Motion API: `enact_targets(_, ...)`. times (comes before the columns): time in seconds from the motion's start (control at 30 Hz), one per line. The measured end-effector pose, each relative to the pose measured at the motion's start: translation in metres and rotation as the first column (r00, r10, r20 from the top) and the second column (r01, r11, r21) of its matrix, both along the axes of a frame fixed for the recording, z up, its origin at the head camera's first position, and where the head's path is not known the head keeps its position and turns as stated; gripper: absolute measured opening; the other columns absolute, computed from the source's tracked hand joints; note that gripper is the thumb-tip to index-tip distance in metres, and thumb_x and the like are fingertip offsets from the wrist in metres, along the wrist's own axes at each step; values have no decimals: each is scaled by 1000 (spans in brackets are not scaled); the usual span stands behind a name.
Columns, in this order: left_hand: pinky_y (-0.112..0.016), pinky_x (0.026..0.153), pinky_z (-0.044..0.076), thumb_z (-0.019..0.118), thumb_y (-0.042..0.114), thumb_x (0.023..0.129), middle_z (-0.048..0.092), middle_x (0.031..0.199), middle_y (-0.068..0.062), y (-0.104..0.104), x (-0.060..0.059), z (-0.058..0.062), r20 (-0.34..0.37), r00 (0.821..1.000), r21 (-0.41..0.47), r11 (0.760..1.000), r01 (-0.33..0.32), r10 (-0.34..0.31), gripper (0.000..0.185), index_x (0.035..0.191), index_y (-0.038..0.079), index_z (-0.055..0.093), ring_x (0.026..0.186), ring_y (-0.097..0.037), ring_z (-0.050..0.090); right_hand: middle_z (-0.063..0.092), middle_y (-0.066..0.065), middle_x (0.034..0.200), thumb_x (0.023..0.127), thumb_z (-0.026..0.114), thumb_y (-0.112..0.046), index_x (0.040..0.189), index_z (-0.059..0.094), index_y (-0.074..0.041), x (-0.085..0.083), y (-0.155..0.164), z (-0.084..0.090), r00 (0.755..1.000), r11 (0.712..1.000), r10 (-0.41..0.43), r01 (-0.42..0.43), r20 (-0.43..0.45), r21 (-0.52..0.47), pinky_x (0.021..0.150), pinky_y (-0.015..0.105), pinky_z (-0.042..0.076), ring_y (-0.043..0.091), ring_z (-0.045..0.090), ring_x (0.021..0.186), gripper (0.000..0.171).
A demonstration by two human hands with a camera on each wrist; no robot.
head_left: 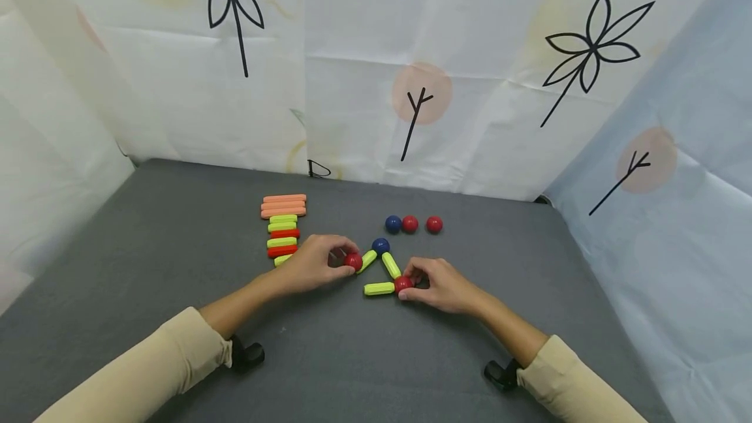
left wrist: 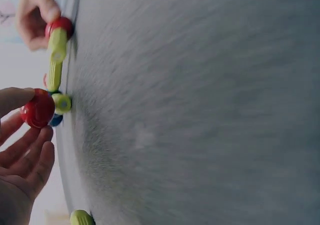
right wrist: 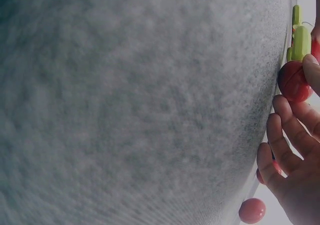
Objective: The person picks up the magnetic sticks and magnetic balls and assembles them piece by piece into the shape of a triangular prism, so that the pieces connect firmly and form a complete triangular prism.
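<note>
A person sits at a grey table [head_left: 147, 240] with both forearms stretched forward over it, cream sleeves pushed back at the wrists.

The landmark is a small blue ball [head_left: 380, 245] near the middle of the table. Two yellow-green sticks run from it toward the person, like an upside-down V. The left stick [head_left: 367, 260] ends in a red ball [head_left: 353, 262]. The left hand [head_left: 311, 265] pinches this red ball between thumb and fingertips; the left wrist view shows it held at the fingertips against the stick's end. The right stick [head_left: 391, 265] ends in a second red ball [head_left: 403, 284], nearer the person than the blue ball. The right hand [head_left: 440, 286] grips this second ball with curled thumb and fingers. A third yellow-green stick [head_left: 378, 288] lies flat, touching that second red ball and pointing left, its far end free.

Beyond the blue ball, away from the person, three loose balls [head_left: 413, 224] sit in a row: one blue, two red. To the left of the blue ball lies a neat stack of spare sticks [head_left: 283, 227] in orange, yellow-green and red, partly hidden by the left hand. A white curtain [head_left: 376, 64] with drawn flowers hangs behind the table.
</note>
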State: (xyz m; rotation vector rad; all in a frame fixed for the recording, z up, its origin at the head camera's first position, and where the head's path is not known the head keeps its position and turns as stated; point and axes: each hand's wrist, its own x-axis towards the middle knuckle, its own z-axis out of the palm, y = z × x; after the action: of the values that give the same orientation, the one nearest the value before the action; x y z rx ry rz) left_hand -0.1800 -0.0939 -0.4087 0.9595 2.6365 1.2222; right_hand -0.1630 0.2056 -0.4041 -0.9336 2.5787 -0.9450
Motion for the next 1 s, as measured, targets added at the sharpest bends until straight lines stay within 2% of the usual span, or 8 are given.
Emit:
enact_targets(0.13,-27,81,56,80,15,85,70,107,0,-3,15,-1,-18,999,-33,999,42,-42,33,116,8,70,92,-11,65,64,-8,90,91,74,-33,102,67,-12,0,0,-1,1000,1000,2,-2,-1,3,73,31,52,10,59,82,25)
enact_targets(0.27,-28,84,56,79,15,86,70,107,0,-3,21,-5,-14,997,-47,996,75,-75,31,115,8,69,92,-11,66,65,-8,89,92,73,-34,103,68,-12,0,-1,-1,1000,1000,3,-3,1,8,73,31,52,10,58,81,25)
enact_targets(0.43,-30,85,56,80,15,86,70,108,-1,-3,22,-6,-4,997,-68,995,74,-74,32,115,8,69,94,-11,66,64,-10,87,92,73,-35,102,68,-14,2,-4,-1,1000,1000,4,-4,-15,22,69,27,51,7,57,78,24)
enact_targets(0.73,-25,82,55,81,20,85,68,101,5,-4,22,-3,3,997,-92,993,78,-78,30,112,12,69,89,-7,64,61,-11,85,89,74,-40,100,66,-16,3,-9,4,999,997,-37,37,0,66,69,25,49,12,58,79,27)
enact_targets(0.83,-23,83,54,81,20,85,69,102,7,-4,22,-2,3,997,-93,993,77,-77,30,112,13,70,89,-5,63,62,-11,84,92,72,-38,99,66,-16,2,-10,4,999,998,-35,35,-4,47,67,25,49,10,57,76,24)
enact_targets(0.93,-24,83,54,81,20,85,69,101,7,-5,21,-2,6,997,-88,993,82,-82,29,111,13,70,89,-5,62,64,-7,87,95,68,-36,105,66,-12,-2,-14,4,998,998,-50,51,-25,24,66,26,50,9,57,74,26)
enact_targets(1.0,-25,83,54,81,20,85,69,101,7,-6,20,-4,3,996,-80,993,87,-87,28,111,13,71,89,-5,63,66,-1,95,97,65,-34,115,64,-8,-7,-19,4,996,997,-71,72,-44,17,66,26,50,10,58,76,32)
